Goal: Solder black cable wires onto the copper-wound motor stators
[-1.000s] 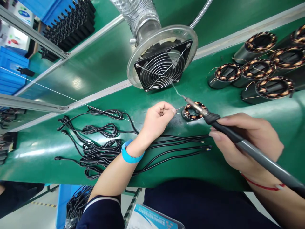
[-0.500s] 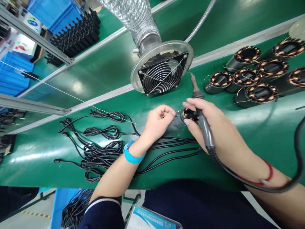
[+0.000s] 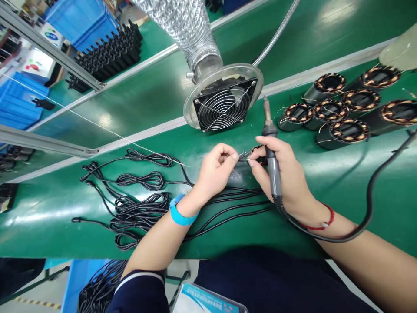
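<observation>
My left hand [image 3: 216, 170] is closed in a pinch on thin wires [image 3: 243, 157] in front of the stator. My right hand [image 3: 288, 171] grips a soldering iron [image 3: 273, 174] against the palm. Its metal tip points up and away, clear of the wires. The right thumb and forefinger come together at the wire ends. Just behind those fingers sits a copper-wound motor stator [image 3: 257, 149], mostly hidden by the hand. From the iron, a black cord runs back over my right wrist.
A round fume extractor fan [image 3: 224, 108] hangs above the green bench [image 3: 342, 204]. Several wound stators [image 3: 348, 130] stand at the right. Bundled black cables [image 3: 140, 208] lie at the left, their ends running under my left arm. Blue bins [image 3: 81, 21] stand at the far left.
My right hand has shifted left, and its thumb and forefinger have closed in on the wires, covering more of the stator. The soldering iron stands straighter. My left hand has barely moved.
</observation>
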Available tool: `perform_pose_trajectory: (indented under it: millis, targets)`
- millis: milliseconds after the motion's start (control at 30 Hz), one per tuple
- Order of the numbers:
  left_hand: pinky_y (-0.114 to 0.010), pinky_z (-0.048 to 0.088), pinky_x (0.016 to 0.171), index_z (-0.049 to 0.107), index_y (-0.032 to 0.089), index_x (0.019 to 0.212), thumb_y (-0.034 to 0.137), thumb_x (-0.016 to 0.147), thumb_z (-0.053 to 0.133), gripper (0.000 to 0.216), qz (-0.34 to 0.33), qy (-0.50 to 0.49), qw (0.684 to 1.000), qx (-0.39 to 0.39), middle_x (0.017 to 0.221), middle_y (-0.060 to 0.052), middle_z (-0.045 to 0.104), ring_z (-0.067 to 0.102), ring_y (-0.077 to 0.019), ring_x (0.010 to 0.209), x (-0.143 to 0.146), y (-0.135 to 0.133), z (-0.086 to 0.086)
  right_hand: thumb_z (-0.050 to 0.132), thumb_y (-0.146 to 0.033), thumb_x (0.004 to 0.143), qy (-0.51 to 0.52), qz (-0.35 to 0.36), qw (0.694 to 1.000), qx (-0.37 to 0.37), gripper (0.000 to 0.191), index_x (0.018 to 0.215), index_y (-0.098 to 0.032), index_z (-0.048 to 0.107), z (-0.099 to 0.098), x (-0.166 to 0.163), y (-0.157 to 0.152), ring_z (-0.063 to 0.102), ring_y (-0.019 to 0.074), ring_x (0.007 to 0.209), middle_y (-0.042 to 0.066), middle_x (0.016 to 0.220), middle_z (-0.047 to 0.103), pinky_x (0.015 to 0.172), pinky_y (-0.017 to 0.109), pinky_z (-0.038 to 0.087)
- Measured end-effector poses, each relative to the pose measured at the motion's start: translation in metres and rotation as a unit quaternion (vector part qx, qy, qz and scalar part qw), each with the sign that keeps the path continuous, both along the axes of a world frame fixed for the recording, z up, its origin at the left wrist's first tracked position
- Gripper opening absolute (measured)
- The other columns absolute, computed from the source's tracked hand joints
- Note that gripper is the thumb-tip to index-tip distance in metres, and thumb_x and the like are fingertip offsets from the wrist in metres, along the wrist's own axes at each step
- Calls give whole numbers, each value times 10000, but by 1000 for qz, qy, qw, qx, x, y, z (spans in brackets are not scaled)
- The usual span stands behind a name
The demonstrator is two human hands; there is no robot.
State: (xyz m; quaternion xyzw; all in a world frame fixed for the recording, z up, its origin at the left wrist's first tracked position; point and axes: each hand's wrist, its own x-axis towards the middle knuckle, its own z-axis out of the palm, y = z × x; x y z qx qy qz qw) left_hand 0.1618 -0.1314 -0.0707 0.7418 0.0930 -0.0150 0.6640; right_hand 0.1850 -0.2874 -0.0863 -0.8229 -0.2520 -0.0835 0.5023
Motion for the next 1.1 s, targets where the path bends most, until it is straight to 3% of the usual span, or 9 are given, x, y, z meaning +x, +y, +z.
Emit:
perform_pose_trajectory:
  millis: [167,300,400,500,600,733,833,1100]
  targets:
    - [-239,432,655,604,175,792,223,862,586,87,-67,-135,981,121,806,-17,599,546,-114,725,-6,5,-2,588,-176,853,-25,8,999,35,471,1289,-296,460,-7,3,0,653,187,868,-18,882,665,861,391,525]
    - [-243,430,673,588,176,747,152,840,576,97,-65,-162,967,183,758,-5,590,543,-120,733,-7,5,-3,579,-210,880,-43,6,999,19,452,1311,-291,470,-5,3,-6,666,197,898,-12,915,706,860,407,535]
    - [-232,405,619,581,173,730,136,822,570,100,-45,-114,978,168,742,5,568,506,-101,666,-8,2,-4,539,-204,925,-59,-25,998,-4,430,1345,-282,493,8,-3,-19,682,197,945,5,952,739,892,400,535]
    - [-230,394,607,585,169,728,149,813,578,88,-46,-83,986,134,746,8,558,492,-91,646,-8,-2,-6,583,-171,903,-110,-39,993,-7,423,1311,-279,553,18,-12,-36,698,179,842,37,979,738,789,348,557]
    - [-225,369,574,574,166,726,152,806,579,82,-38,-57,992,103,723,20,535,462,-76,600,-9,-6,-7,666,-146,826,-150,-40,987,29,328,1133,-255,633,13,-20,-51,655,170,686,51,856,694,613,325,532]
    - [-212,343,527,557,167,717,149,803,580,91,-20,-28,997,69,680,37,502,434,-60,551,-10,-14,-8,678,-113,767,-164,-20,981,98,233,972,-209,621,-3,-25,-58,584,136,574,12,705,588,456,269,456]
    - [-199,341,500,548,169,709,138,800,578,101,-3,-14,999,51,672,42,503,438,-52,533,-11,-18,-6,624,-66,769,-154,22,980,126,221,959,-179,607,-8,-24,-59,579,117,560,2,679,561,459,249,461]
    - [-186,334,456,541,182,730,155,809,587,95,9,4,999,33,579,63,492,430,-52,482,-12,-19,-6,637,-130,790,-133,28,984,112,170,940,-196,591,-6,-26,-58,582,113,542,2,685,569,470,247,495]
